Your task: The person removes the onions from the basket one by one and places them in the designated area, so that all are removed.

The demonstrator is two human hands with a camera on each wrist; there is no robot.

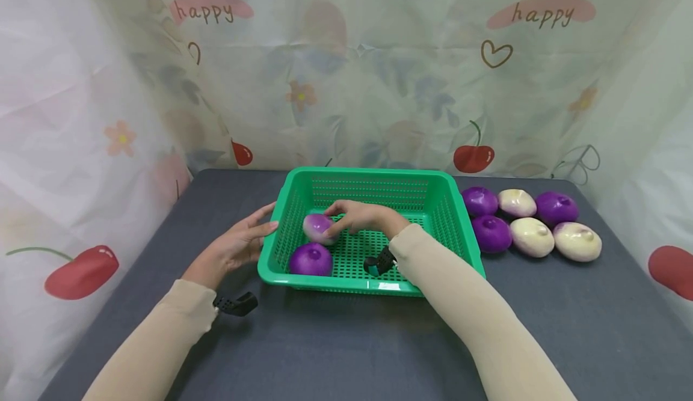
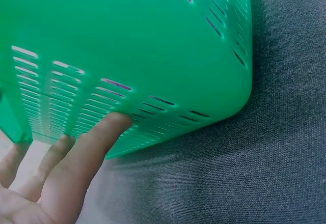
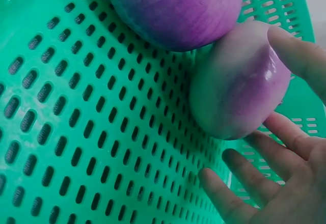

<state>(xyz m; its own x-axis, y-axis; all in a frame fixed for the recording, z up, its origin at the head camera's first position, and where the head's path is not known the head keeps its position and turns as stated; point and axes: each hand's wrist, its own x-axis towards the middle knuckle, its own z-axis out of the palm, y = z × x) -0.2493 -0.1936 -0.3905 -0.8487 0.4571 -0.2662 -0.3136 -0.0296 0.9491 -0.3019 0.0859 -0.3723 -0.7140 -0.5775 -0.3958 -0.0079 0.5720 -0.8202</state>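
A green plastic basket (image 1: 373,285) with slotted walls stands on the dark cloth. Inside its left part, my right hand (image 1: 365,216) pinches a purple-and-white onion (image 1: 316,228) between thumb and fingers. The right wrist view has the thumb on the upper side of this onion (image 3: 239,81) and fingertips at its lower side, the other fingers spread over the basket floor. Beside it, at the front left corner, lies a deep purple onion (image 1: 311,260). My left hand (image 1: 236,247) touches the basket's left side from outside, fingers extended; the left wrist view shows fingertips against the slotted wall (image 2: 117,30).
Right of the basket, several onions lie in two rows on the cloth (image 1: 346,353): purple ones (image 1: 491,234) on the left and back right, pale ones (image 1: 577,242) among them. A patterned curtain (image 1: 357,88) stands behind and at both sides.
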